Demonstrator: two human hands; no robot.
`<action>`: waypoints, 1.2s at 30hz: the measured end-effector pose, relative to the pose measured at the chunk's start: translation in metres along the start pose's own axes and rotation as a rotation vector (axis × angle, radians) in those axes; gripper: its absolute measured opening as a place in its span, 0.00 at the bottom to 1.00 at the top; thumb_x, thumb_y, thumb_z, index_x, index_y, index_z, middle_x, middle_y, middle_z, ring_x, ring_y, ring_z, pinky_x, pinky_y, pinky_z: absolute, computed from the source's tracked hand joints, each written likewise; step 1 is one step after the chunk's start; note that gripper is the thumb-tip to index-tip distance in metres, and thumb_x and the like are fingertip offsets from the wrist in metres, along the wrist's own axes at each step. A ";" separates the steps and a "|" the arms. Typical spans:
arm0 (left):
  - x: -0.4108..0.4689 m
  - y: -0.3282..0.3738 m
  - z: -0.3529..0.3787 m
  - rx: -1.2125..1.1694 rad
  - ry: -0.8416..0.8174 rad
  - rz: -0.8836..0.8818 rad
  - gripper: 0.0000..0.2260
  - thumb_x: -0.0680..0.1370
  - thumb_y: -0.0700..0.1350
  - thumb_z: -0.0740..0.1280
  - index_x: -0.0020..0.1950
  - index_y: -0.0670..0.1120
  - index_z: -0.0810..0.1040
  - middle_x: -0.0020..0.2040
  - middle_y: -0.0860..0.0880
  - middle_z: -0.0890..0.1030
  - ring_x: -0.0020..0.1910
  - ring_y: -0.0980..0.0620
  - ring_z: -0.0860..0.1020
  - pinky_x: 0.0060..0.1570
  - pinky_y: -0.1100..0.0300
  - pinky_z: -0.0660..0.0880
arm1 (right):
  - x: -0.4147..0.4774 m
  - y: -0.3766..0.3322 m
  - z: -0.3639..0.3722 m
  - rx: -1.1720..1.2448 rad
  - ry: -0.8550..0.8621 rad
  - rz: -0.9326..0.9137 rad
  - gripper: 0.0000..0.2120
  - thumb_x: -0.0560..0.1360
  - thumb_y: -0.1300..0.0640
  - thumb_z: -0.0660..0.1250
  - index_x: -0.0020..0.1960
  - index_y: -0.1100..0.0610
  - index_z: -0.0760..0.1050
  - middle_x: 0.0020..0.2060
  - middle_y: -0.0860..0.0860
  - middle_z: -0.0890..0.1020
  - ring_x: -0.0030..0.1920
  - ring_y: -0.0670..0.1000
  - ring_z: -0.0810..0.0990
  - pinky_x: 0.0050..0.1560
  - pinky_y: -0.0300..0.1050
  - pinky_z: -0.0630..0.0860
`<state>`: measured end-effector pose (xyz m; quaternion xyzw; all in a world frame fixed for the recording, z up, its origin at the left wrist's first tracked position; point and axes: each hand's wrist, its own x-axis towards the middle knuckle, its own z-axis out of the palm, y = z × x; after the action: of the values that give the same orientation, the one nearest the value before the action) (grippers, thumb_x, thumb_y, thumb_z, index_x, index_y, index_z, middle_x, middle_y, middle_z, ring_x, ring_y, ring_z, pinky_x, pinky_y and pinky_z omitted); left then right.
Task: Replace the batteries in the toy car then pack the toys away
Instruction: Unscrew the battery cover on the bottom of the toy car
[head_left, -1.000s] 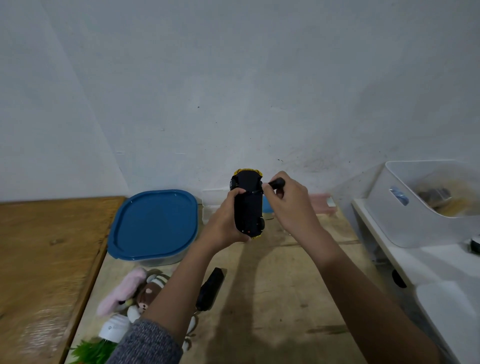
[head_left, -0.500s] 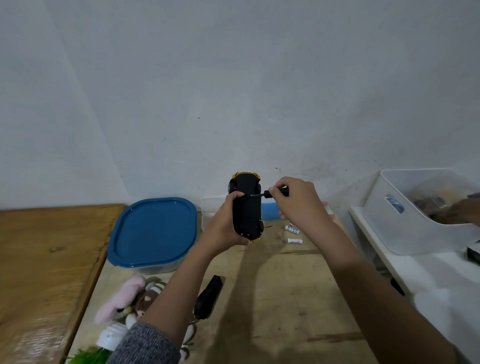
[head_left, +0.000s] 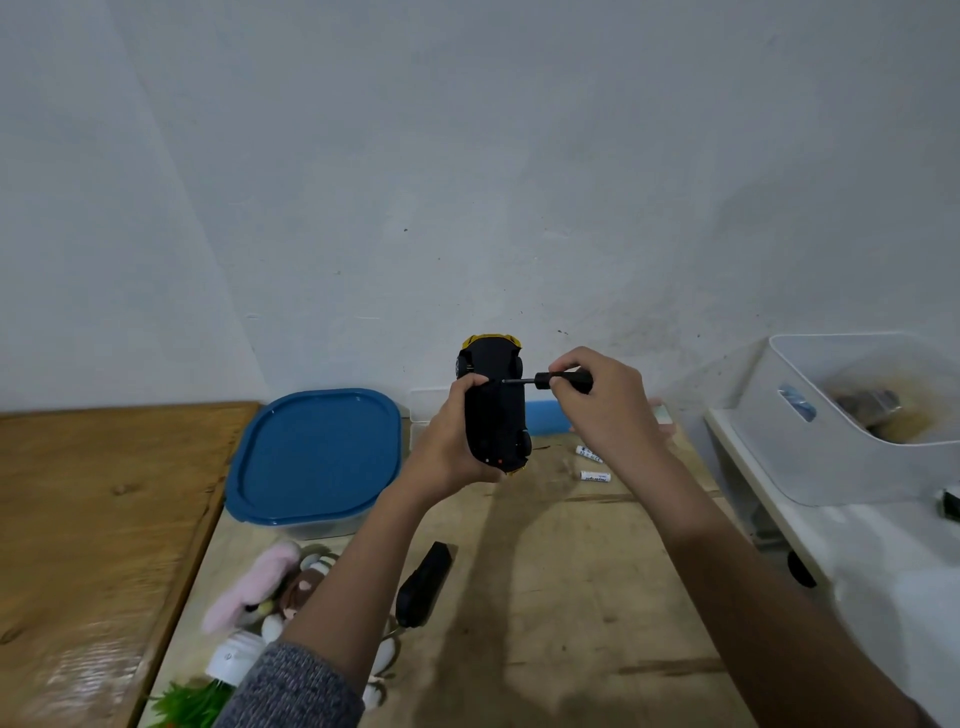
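The left hand (head_left: 452, 447) grips the toy car (head_left: 496, 410) from its left side, thumb laid over the black underside and fingers curled round behind. The right hand (head_left: 605, 405) pinches the handle of a small screwdriver (head_left: 563, 381) between thumb and curled fingers. The car is held in the air above the table (head_left: 571, 597), standing on end with its yellow edge at the top.

Its underside faces the person, probably so that the screw of the battery cover stays in plain sight. The screwdriver lies level, its tip meeting the underside just beside the left thumb. That thumb seems set there to steady the car against the push of the tool. Whether the screw is going in or coming out cannot be told.

Two batteries (head_left: 588, 454) lie on the table just beyond the right wrist, near enough to pick up without shifting the car. A box with a blue lid (head_left: 317, 452) sits to the left, and soft toys (head_left: 270, 592) lie nearer the person, likely waiting to be packed.

Both forearms reach forward from the lower edge and draw together at the car. The left wrist bends inward to turn the underside up; a grey sleeve (head_left: 291, 686) covers that arm near the elbow. The right wrist is cocked sideways so the shaft runs straight into the car.
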<state>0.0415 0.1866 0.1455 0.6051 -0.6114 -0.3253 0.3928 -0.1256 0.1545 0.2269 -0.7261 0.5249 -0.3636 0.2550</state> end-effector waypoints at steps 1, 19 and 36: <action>0.000 0.000 0.000 -0.005 -0.003 0.000 0.46 0.61 0.35 0.79 0.68 0.56 0.56 0.60 0.54 0.69 0.58 0.50 0.74 0.52 0.57 0.77 | 0.000 0.000 0.000 0.002 0.005 0.000 0.07 0.75 0.62 0.63 0.48 0.59 0.79 0.40 0.50 0.79 0.37 0.45 0.75 0.46 0.51 0.80; -0.004 0.001 0.000 -0.031 -0.014 -0.010 0.46 0.60 0.34 0.79 0.69 0.55 0.57 0.60 0.55 0.69 0.56 0.49 0.76 0.53 0.54 0.78 | -0.007 0.000 0.003 0.035 0.054 -0.012 0.06 0.74 0.64 0.64 0.47 0.60 0.80 0.35 0.46 0.77 0.36 0.38 0.74 0.35 0.21 0.68; -0.003 -0.005 -0.004 0.029 0.018 0.029 0.45 0.61 0.36 0.79 0.67 0.57 0.56 0.61 0.53 0.70 0.54 0.52 0.76 0.46 0.65 0.76 | -0.004 -0.020 0.005 -0.375 -0.204 -0.040 0.10 0.79 0.56 0.57 0.57 0.60 0.68 0.47 0.55 0.72 0.45 0.57 0.74 0.42 0.47 0.70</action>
<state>0.0472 0.1892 0.1428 0.6046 -0.6214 -0.3051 0.3941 -0.1108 0.1645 0.2383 -0.8040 0.5405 -0.1893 0.1601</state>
